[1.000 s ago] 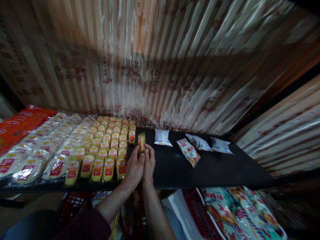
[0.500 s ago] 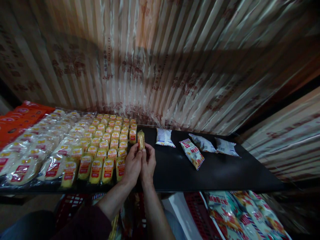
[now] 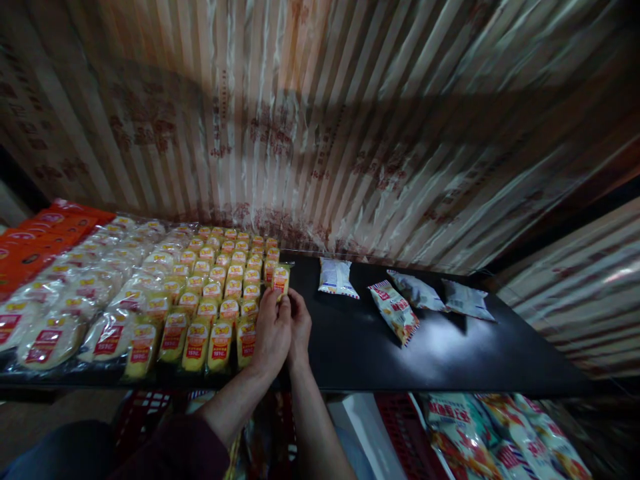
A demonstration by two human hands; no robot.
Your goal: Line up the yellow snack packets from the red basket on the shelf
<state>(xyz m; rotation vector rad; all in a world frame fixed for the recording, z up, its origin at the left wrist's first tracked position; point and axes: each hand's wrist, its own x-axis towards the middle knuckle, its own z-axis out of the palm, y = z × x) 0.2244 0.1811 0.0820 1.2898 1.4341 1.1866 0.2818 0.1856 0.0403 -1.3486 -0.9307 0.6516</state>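
My left hand (image 3: 273, 328) and my right hand (image 3: 299, 325) are together over the black shelf (image 3: 345, 347), both closed around the lower part of a small yellow packaged cake (image 3: 281, 279). The cake stands upright in its clear wrapper, its red and yellow label towards me. Just left of my hands are rows of matching yellow packaged cakes (image 3: 219, 343); the held one is close to the rightmost row, and I cannot tell whether it touches. My fingertips are partly hidden behind the wrapper and each other.
Round white packaged cakes (image 3: 53, 340) and orange packets (image 3: 45, 237) fill the shelf's left. Several snack bags lie right of my hands, one face up (image 3: 394, 310), another pale (image 3: 338, 277). Below the front edge is a red basket (image 3: 405, 427) beside more bags (image 3: 465, 427). Corrugated sheeting (image 3: 280, 133) stands behind.
The held cake has turned, so its labelled front now faces me instead of a narrow side. Both hands keep hold of it. The view has shifted slightly.
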